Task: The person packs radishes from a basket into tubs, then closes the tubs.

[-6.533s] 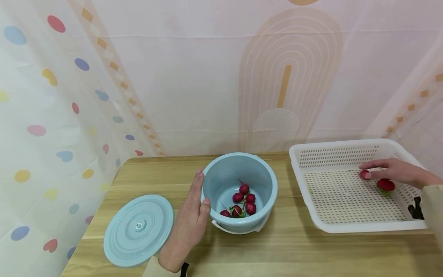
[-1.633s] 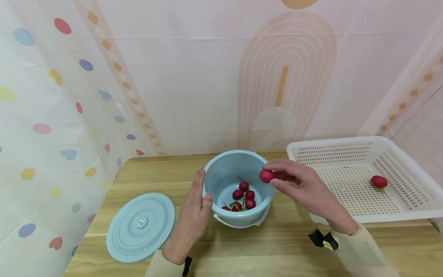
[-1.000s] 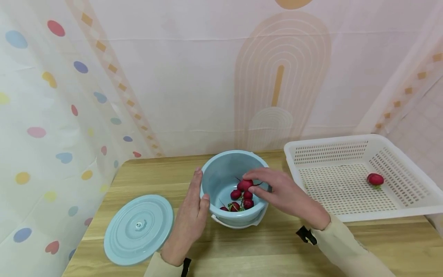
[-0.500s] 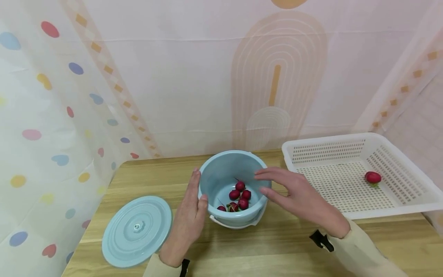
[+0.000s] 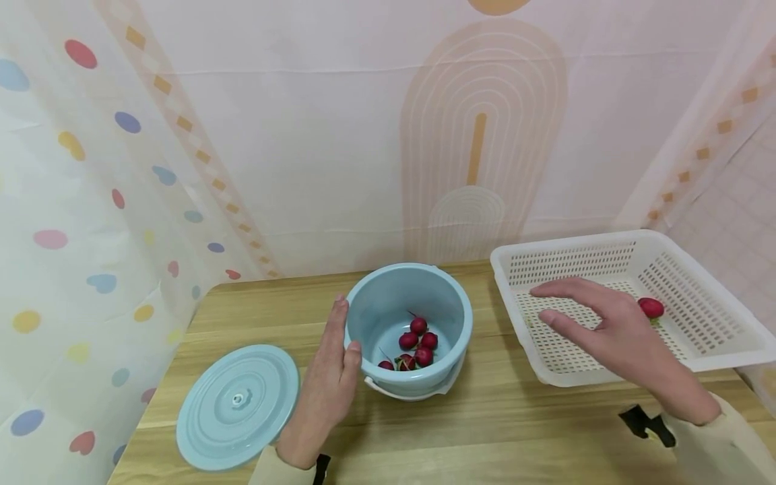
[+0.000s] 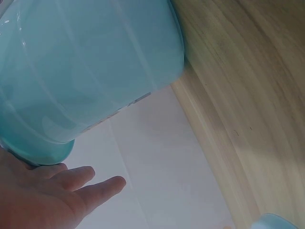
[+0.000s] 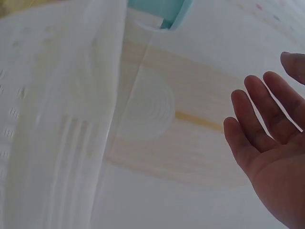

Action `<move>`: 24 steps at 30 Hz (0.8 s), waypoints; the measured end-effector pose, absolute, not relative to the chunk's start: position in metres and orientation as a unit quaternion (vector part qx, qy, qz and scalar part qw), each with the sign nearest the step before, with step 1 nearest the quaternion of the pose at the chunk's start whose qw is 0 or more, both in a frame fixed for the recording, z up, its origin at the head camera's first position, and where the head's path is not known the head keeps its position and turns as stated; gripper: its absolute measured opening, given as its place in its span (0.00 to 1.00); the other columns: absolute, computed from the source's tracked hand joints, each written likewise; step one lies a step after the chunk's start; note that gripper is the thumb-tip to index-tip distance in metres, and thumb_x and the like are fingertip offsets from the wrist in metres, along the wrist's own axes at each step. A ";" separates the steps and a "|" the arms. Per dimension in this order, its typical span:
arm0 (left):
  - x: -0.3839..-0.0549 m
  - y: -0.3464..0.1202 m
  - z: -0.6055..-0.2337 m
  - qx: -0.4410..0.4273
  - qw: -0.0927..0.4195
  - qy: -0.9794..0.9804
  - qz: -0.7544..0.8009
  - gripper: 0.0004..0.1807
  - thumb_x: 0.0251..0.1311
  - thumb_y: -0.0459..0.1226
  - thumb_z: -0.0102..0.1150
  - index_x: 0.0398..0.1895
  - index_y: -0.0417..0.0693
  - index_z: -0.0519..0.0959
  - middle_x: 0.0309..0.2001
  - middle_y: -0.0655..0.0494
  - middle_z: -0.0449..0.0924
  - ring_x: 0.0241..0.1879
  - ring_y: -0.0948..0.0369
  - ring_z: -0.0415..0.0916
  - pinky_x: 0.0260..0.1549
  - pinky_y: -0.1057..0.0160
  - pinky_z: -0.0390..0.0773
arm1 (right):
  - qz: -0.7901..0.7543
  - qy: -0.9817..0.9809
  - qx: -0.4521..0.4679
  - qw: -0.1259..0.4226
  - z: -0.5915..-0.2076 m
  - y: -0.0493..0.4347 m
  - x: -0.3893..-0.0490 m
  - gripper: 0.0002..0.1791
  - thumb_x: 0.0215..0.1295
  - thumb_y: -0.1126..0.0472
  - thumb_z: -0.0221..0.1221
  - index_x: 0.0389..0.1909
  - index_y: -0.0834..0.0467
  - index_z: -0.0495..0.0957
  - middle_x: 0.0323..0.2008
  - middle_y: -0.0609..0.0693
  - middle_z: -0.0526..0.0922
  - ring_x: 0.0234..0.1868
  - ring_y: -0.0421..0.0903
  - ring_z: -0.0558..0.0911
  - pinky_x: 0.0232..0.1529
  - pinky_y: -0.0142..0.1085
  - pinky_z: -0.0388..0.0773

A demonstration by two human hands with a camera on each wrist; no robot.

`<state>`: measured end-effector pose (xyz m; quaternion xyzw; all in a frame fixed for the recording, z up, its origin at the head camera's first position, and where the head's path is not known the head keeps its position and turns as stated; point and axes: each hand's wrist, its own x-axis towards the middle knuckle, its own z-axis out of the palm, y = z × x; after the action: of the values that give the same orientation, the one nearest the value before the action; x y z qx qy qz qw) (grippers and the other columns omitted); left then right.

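Observation:
A light blue bucket (image 5: 455,316) stands on the table with several red radishes (image 5: 424,356) at its bottom. My left hand (image 5: 327,380) rests its straight fingers along the bucket's left side; in the left wrist view the fingers (image 6: 102,191) extend by the rim. Over the left part of a white perforated basket (image 5: 715,276), my right hand (image 5: 618,333) has its thumb and fingers spread with nothing between them. One red radish (image 5: 651,308) with a bit of green lies inside that basket, just beyond the right hand.
A round light blue lid (image 5: 238,407) lies flat on the wooden table (image 5: 461,438), left of my left hand. The bucket's white handle (image 5: 388,392) hangs down in front. A patterned curtain (image 5: 303,155) closes off the back and left side.
My right hand carried a radish from the basket into the bucket, let go of it and moved back right over the basket. The left hand has stayed at the bucket's side.

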<state>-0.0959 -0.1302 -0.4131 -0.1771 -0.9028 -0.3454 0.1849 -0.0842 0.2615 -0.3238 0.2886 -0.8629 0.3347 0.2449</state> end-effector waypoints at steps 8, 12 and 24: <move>-0.096 -0.129 -0.414 -0.178 0.185 -0.903 -0.343 0.36 0.78 0.36 0.48 0.83 0.40 0.49 0.83 0.46 0.49 0.80 0.49 0.51 0.74 0.49 0.57 | 0.273 -0.900 0.249 0.231 -0.324 0.321 -0.091 0.21 0.58 0.69 0.72 0.53 0.49 0.86 0.50 0.33 0.85 0.44 0.24 0.76 0.35 0.20 0.72; -0.096 -0.129 -0.416 -0.180 0.191 -0.902 -0.343 0.36 0.77 0.35 0.48 0.83 0.41 0.49 0.82 0.45 0.50 0.79 0.49 0.52 0.76 0.60 0.51 | 0.243 -0.920 0.239 0.194 -0.324 0.350 -0.099 0.20 0.61 0.66 0.72 0.53 0.49 0.85 0.50 0.25 0.82 0.46 0.19 0.74 0.31 0.18 0.73; -0.096 -0.129 -0.415 -0.177 0.189 -0.903 -0.343 0.35 0.80 0.40 0.46 0.83 0.41 0.50 0.82 0.44 0.51 0.79 0.49 0.52 0.72 0.45 0.61 | 0.211 -0.963 0.154 0.071 -0.321 0.417 -0.136 0.15 0.73 0.61 0.63 0.57 0.57 0.84 0.50 0.44 0.87 0.44 0.28 0.82 0.38 0.17 0.73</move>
<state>-0.0963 -0.1290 -0.4154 -0.1774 -0.9029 -0.3432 0.1885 -0.1359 0.4166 -0.3210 0.1536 -0.9627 0.2110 0.0712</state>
